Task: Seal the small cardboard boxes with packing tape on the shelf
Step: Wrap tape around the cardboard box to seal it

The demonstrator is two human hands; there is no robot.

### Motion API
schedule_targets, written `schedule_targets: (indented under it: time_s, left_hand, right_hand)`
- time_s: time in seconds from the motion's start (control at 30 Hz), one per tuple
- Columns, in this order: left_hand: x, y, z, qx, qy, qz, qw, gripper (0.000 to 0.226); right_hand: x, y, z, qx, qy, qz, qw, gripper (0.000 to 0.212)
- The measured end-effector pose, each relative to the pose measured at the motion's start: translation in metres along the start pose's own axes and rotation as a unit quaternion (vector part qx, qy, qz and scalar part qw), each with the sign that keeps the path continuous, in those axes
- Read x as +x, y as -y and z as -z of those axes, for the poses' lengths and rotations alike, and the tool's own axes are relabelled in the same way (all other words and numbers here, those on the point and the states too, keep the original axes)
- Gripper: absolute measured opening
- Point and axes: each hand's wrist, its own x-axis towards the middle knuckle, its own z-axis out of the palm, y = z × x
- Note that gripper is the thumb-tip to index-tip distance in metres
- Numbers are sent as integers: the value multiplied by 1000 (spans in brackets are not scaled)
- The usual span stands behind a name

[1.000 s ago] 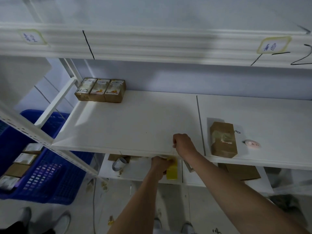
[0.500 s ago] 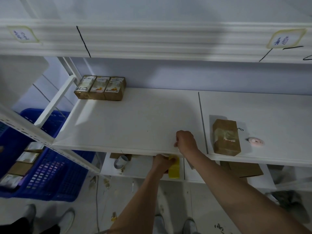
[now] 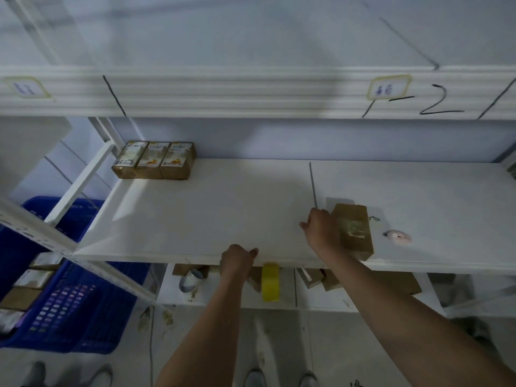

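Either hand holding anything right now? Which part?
Cannot tell for sure. The left hand is curled at the shelf front edge beside the yellow tape roll; the right hand is curled beside the cardboard box. Any tape strip is invisible.

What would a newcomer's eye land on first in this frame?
Two bare arms reach to the white shelf: the right hand is beside a taped cardboard box near the front edge, and the left hand is at the edge next to a yellow tape roll. Three labelled boxes sit in a row at the back left, and a blue crate stands lower left.
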Motion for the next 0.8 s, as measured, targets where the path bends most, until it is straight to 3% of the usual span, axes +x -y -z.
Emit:
schedule_targets:
  time_s: [0.1,0.2,0.4,0.53,0.63,0.7,0.8]
  left_hand:
    - [-6,-22,5,30,-16,-3,999,44]
    - [-12,-48,4,24,-19,-34,999,44]
    - [-31,-98,-15,32,10,-86,996,50]
    - [-41,-111,-29,-4,32,-120,992,47]
    - [-52,-115,-29,-213,120,-101,964,37]
    - [-57,-115,-24,-308,154,-64,937,37]
    - [-59,-113,-16,-340,190,-58,919,49]
  right_hand:
    - [3,-16,26,-30,-32,-18,999,30]
    - [2,-33,44,-90,-36,-74,993,48]
    - [1,-61,40,-48,44,-185,981,106]
    - [-2,-62,35,-8,53,-198,979,102]
    - [1,-58,45,134,51,-195,970,83]
    - [-3,-49,58,333,44,-176,925,57]
    - [-17,-29,75,584,99,-187,784,35]
